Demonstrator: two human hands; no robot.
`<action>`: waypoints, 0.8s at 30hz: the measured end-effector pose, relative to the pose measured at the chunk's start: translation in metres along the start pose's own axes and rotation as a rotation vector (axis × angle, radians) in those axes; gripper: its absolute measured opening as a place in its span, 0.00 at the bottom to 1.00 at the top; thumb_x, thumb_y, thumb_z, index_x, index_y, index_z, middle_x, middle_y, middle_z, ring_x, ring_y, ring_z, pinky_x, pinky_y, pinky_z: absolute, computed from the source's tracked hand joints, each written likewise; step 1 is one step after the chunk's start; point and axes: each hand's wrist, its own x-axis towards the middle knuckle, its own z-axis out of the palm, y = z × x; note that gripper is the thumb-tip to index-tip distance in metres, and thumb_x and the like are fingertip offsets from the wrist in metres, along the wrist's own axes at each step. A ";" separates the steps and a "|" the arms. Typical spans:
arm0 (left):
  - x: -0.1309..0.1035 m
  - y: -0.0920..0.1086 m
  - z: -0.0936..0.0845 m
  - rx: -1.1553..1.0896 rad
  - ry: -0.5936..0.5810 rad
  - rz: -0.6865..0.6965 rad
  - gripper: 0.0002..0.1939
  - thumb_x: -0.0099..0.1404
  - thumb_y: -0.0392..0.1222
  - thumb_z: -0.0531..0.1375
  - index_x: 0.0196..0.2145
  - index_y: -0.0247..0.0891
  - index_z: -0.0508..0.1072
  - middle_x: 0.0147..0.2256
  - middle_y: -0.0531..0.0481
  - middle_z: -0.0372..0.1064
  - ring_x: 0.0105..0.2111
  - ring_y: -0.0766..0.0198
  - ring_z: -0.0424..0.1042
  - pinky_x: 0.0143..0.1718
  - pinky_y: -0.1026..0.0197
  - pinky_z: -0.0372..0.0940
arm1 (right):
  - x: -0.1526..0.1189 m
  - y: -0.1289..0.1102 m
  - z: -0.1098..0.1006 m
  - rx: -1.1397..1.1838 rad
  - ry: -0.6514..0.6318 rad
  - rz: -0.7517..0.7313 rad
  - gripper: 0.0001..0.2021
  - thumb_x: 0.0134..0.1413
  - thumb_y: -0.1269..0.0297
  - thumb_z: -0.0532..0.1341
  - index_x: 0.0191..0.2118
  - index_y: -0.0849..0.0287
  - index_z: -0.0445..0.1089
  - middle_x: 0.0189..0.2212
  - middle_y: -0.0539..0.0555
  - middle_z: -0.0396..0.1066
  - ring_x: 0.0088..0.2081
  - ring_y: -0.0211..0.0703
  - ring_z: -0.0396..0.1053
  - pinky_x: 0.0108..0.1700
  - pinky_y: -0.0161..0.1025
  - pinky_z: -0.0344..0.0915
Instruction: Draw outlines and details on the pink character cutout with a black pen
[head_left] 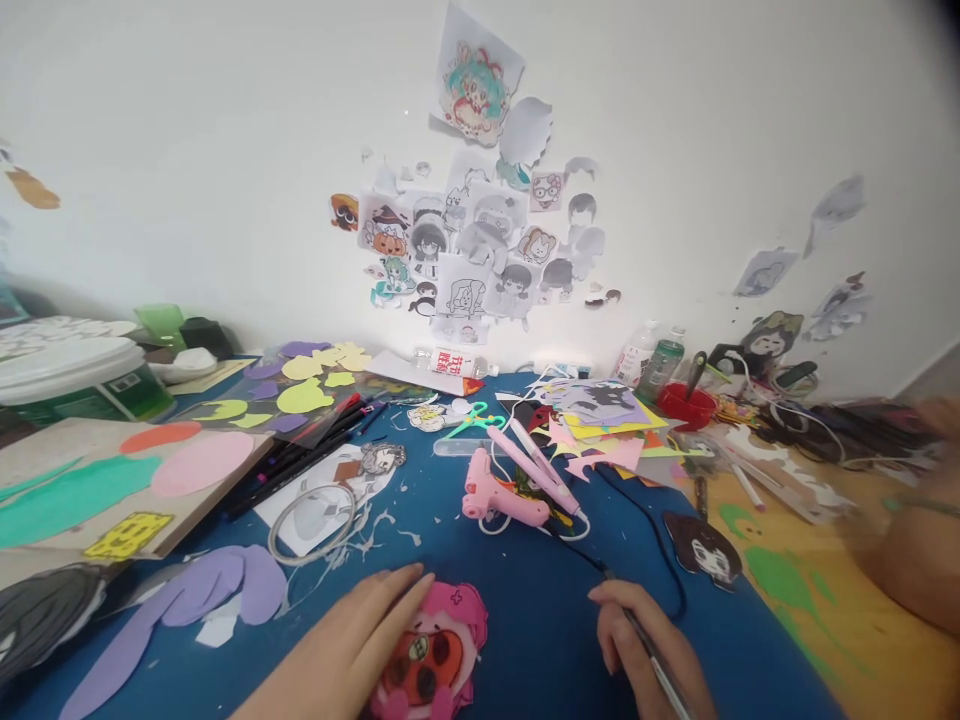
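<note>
A pink cartoon figure (450, 640) with a red, spotted middle lies on the blue table cover (525, 620). My left hand (360, 640) rests over its left side, fingers stretched forward. To the right, my right hand (645, 640) is closed around a slim pen-like tool (651, 655), from whose far end a dark cord seems to run. A pink glue gun (499, 498) lies beyond both hands, beside a pink straightener-like tool (536, 465).
Purple cut pieces (191, 600) and a clear ring (311, 520) lie at the left. Green scissors (476, 422), stacked paper (607, 405) and a red bowl (686, 405) stand farther back. Another person's arm (919, 550) is at the right edge.
</note>
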 end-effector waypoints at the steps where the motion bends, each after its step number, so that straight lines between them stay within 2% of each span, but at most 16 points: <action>1: 0.001 -0.008 -0.002 0.005 0.005 0.017 0.50 0.66 0.66 0.65 0.75 0.61 0.43 0.68 0.45 0.65 0.61 0.44 0.72 0.63 0.49 0.68 | 0.006 -0.001 -0.004 -0.022 -0.055 -0.042 0.26 0.70 0.36 0.54 0.40 0.56 0.72 0.23 0.50 0.66 0.23 0.38 0.66 0.27 0.30 0.66; 3: 0.003 -0.024 -0.006 0.019 0.027 0.013 0.48 0.67 0.69 0.60 0.75 0.62 0.42 0.67 0.45 0.66 0.63 0.44 0.71 0.66 0.44 0.64 | 0.017 -0.003 -0.009 -0.072 -0.146 -0.127 0.23 0.72 0.41 0.54 0.41 0.56 0.72 0.24 0.50 0.68 0.24 0.37 0.68 0.28 0.28 0.68; 5: 0.005 -0.037 -0.009 0.021 0.041 -0.015 0.47 0.66 0.69 0.57 0.75 0.63 0.40 0.67 0.44 0.66 0.64 0.43 0.69 0.67 0.42 0.62 | 0.027 -0.004 -0.010 -0.088 -0.185 -0.190 0.21 0.73 0.43 0.54 0.42 0.55 0.72 0.24 0.50 0.68 0.24 0.37 0.68 0.28 0.28 0.68; 8: 0.004 -0.049 -0.013 -0.013 0.011 -0.062 0.45 0.67 0.71 0.56 0.75 0.61 0.45 0.67 0.43 0.66 0.63 0.42 0.70 0.66 0.44 0.64 | 0.034 0.001 -0.004 -0.041 -0.178 -0.247 0.21 0.73 0.43 0.55 0.43 0.56 0.73 0.22 0.48 0.65 0.21 0.36 0.65 0.24 0.28 0.65; 10: 0.001 -0.049 -0.015 -0.046 -0.033 -0.092 0.47 0.66 0.72 0.58 0.75 0.59 0.48 0.68 0.43 0.65 0.63 0.40 0.70 0.65 0.46 0.64 | 0.035 0.009 0.003 -0.012 -0.166 -0.248 0.20 0.73 0.44 0.55 0.43 0.56 0.74 0.21 0.48 0.64 0.21 0.36 0.65 0.23 0.28 0.63; 13: -0.004 -0.037 -0.014 -0.078 -0.090 -0.158 0.53 0.62 0.74 0.63 0.75 0.59 0.45 0.71 0.43 0.58 0.67 0.37 0.64 0.65 0.42 0.64 | 0.035 0.023 0.011 0.000 -0.165 -0.206 0.21 0.73 0.43 0.55 0.44 0.56 0.74 0.22 0.48 0.63 0.22 0.37 0.65 0.24 0.28 0.64; 17: 0.001 -0.006 0.005 -0.072 -0.109 -0.309 0.63 0.58 0.69 0.70 0.76 0.55 0.37 0.75 0.38 0.48 0.72 0.28 0.51 0.65 0.28 0.60 | 0.037 0.031 0.015 -0.022 -0.167 -0.090 0.25 0.71 0.39 0.55 0.43 0.57 0.74 0.21 0.48 0.61 0.22 0.37 0.63 0.24 0.29 0.63; 20: 0.013 0.015 0.024 -0.070 -0.077 -0.407 0.69 0.54 0.62 0.74 0.76 0.51 0.33 0.73 0.35 0.51 0.71 0.21 0.48 0.64 0.18 0.53 | 0.039 0.029 0.017 -0.043 -0.177 -0.028 0.28 0.69 0.35 0.54 0.43 0.57 0.74 0.22 0.48 0.61 0.23 0.37 0.62 0.24 0.29 0.61; 22: 0.021 0.023 0.035 -0.088 -0.065 -0.439 0.69 0.50 0.59 0.75 0.76 0.53 0.35 0.72 0.37 0.54 0.71 0.22 0.49 0.66 0.18 0.49 | 0.038 0.028 0.017 -0.050 -0.184 0.000 0.29 0.68 0.34 0.54 0.44 0.58 0.74 0.23 0.49 0.61 0.23 0.37 0.62 0.25 0.30 0.59; 24: 0.026 0.026 0.040 -0.116 -0.049 -0.473 0.65 0.51 0.56 0.73 0.76 0.54 0.40 0.72 0.39 0.56 0.71 0.24 0.50 0.67 0.19 0.47 | 0.038 0.027 0.017 -0.039 -0.185 0.013 0.30 0.68 0.32 0.53 0.44 0.58 0.73 0.22 0.49 0.61 0.23 0.38 0.62 0.25 0.31 0.59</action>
